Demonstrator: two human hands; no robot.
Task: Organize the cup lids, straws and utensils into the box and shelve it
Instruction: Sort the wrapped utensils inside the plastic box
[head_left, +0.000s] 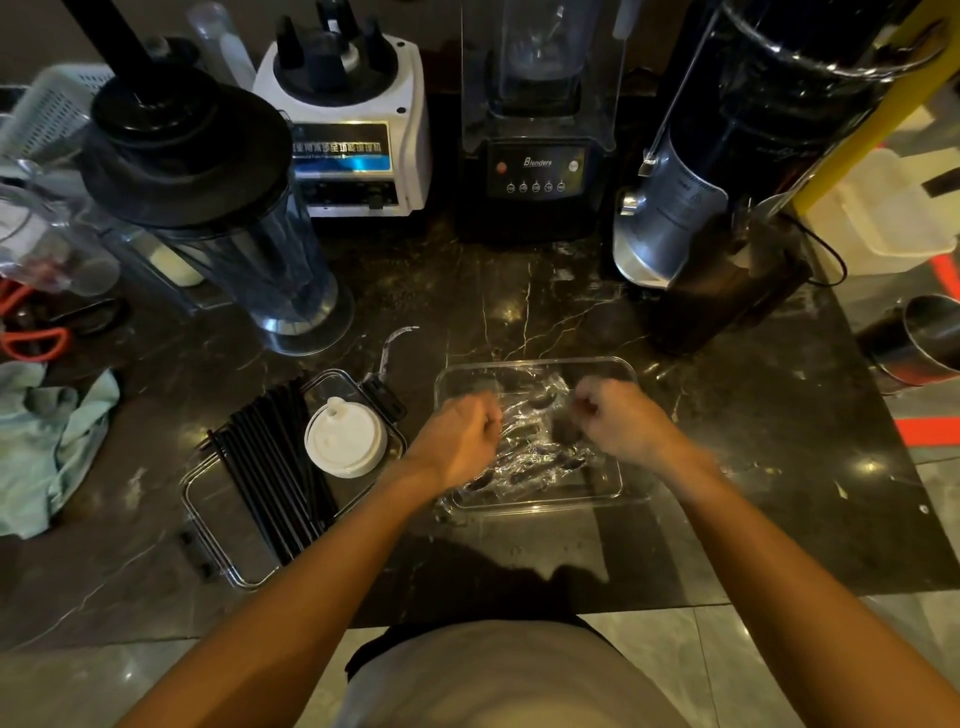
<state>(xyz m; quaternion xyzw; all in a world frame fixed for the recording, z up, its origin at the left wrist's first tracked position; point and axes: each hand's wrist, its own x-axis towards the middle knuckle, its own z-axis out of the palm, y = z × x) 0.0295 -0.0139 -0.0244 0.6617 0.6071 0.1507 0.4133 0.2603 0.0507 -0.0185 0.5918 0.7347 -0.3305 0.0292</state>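
Nearest the person, the dark marble counter (519, 561) shows a bare strip between its front edge and the two hands. The left hand (457, 436) and the right hand (618, 415) both hang over a clear plastic box (613, 369), fingers curled downward into a heap of utensils in crinkled clear wrappers (535, 457) lying inside it. Motion blur and the glare of the wrap hide the fingertips, so I cannot tell whether either hand has actually pinched a wrapper or only touches the pile. The box's near rim lies just below the wrists; its far rim sits just beyond the knuckles, and its right wall is just outside the right hand.

Just left of the left hand's fingers lies a second clear tray with black latches (208, 499), set askew on the counter. A bundle of black straws (275, 467) lies diagonally across it, and a white cup lid (345, 439) rests on its far end, beside the straws. Farther left, a pale green cloth (47, 447) is crumpled at the counter's edge.

Beyond the fingers there is open marble, then a row of machines: a clear blender jar with a black lid (208, 208), a white blender base (353, 130), a black blender (535, 171) and a silver-and-black appliance (675, 218). Far right of the right hand, past the counter's side edge, a steel cup (924, 338) stands.
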